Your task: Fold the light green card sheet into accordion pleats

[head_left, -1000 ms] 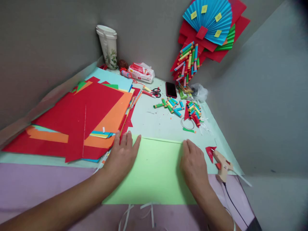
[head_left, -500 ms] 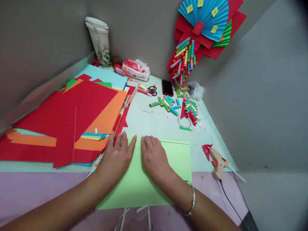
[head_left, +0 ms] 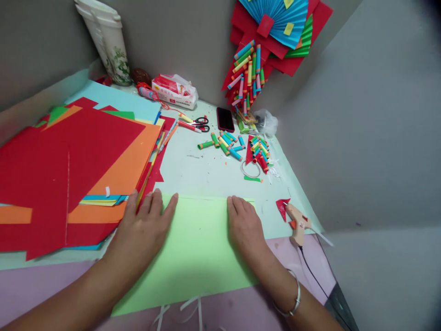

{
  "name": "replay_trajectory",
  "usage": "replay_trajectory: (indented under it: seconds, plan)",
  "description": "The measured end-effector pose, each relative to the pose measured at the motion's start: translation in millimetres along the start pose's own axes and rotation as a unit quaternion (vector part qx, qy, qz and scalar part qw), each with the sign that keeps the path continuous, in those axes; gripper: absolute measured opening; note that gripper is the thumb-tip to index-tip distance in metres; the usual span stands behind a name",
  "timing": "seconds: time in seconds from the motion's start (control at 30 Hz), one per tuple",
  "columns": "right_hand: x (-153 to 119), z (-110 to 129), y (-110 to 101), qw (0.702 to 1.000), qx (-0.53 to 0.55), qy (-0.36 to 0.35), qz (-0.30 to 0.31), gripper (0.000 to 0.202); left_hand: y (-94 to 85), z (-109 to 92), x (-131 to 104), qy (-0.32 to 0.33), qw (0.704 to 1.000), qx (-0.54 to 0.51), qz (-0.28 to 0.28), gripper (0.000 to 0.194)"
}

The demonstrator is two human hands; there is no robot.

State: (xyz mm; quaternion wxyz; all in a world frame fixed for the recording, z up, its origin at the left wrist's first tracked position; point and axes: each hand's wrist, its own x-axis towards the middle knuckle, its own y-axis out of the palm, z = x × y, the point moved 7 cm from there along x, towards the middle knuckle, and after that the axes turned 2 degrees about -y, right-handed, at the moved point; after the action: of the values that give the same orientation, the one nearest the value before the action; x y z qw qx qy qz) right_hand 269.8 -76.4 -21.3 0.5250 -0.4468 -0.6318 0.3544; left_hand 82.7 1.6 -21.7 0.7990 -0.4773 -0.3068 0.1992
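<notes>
Light green sheet (head_left: pixel 198 253) lay flat in front of the person, between the two forearms, its far part on the pale table cover (head_left: pixel 206 177), near part over the purple surface (head_left: pixel 41 289). Left hand (head_left: pixel 143 225) was spread open on the sheet's far left corner, palm down, fingers straight, pressing, nothing grasped. Right hand (head_left: pixel 245 225) sat at the far edge near the right corner, fingers bent; can't tell if it pinched the paper or only pushed down. Silvery bracelet (head_left: pixel 298 294) on the right wrist.

Left of the sheet: messy paper stack (head_left: pixel 86 151), mostly red and orange, left fingertips right next to it. Right of the sheet: beige glue gun (head_left: pixel 298 224), nozzle at a red scrap (head_left: pixel 281 208). Beyond the sheet: loose paper rolls (head_left: pixel 223 143), and to their right a bundle of rolls (head_left: pixel 260 151). Farther beyond it: black-handled scissors (head_left: pixel 200 125), dark phone (head_left: pixel 225 119), tissue pack (head_left: pixel 175 91). Far beyond and to its right: red decoration with a pleated blue fan (head_left: pixel 285 18), top cut off. White strips (head_left: pixel 200 312) stuck out at the sheet's near edge.
</notes>
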Motion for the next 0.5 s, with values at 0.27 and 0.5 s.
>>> replay_trajectory:
  seconds: [0.27,0.5]
  plan:
    - [-21,-42,4,0.997,-0.040,0.065,0.014,0.047,0.9,2,-4,0.005,0.999,-0.017,-0.034,0.055]
    - [-23,-43,6,0.994,-0.065,0.074,0.043,0.044,-9.7,4,-1,-0.010,1.000,-0.008,0.017,0.052]
